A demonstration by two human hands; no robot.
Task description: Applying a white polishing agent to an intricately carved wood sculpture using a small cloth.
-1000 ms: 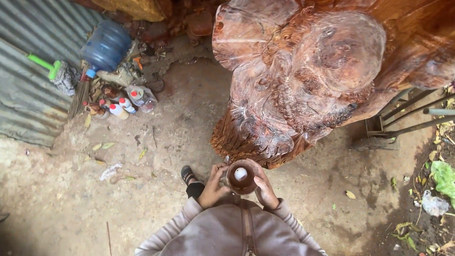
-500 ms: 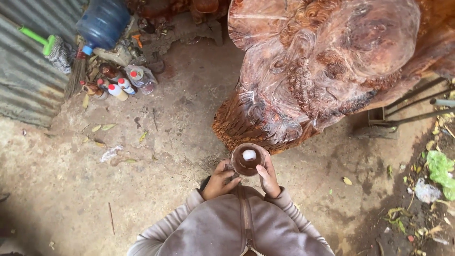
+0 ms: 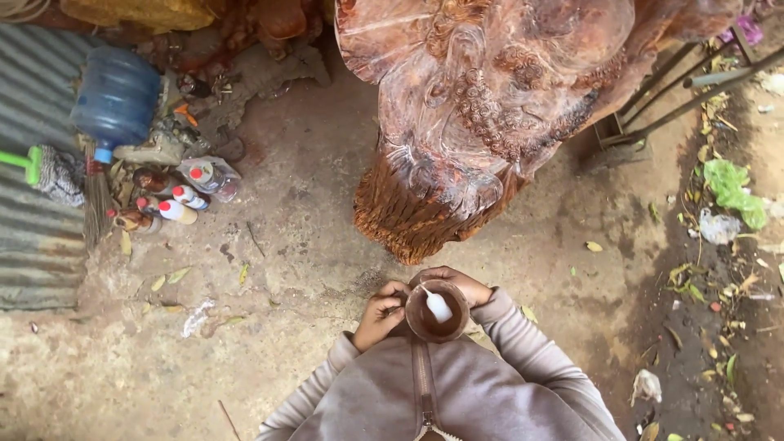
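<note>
The person holds a small round brown cup (image 3: pixel 437 312) close in front of the chest, between the 2 hands. The left hand (image 3: pixel 380 314) is curled at the left side of the cup, with its fingers closed against the rim and the wall. The right hand (image 3: pixel 457 282) is wrapped around the far and right side of the cup, so the cup sits between both hands and touches both. Inside the cup stands a small white bottle (image 3: pixel 438 306), tilted, with its thin tip pointing up and to the left. I cannot tell which fingers hold this bottle.

The grey sleeves and the zipped grey jacket (image 3: pixel 441 396) fill the bottom of the view. Just beyond the hands stands a large carved reddish wood stump (image 3: pixel 482 114) on the dirt ground (image 3: pixel 286 245). Far to the left, well apart from the hands, lie a blue water jug (image 3: pixel 114 98), some small bottles with red caps (image 3: pixel 175 204) and a broom (image 3: pixel 94 200) beside a corrugated metal sheet (image 3: pixel 37 237).
</note>
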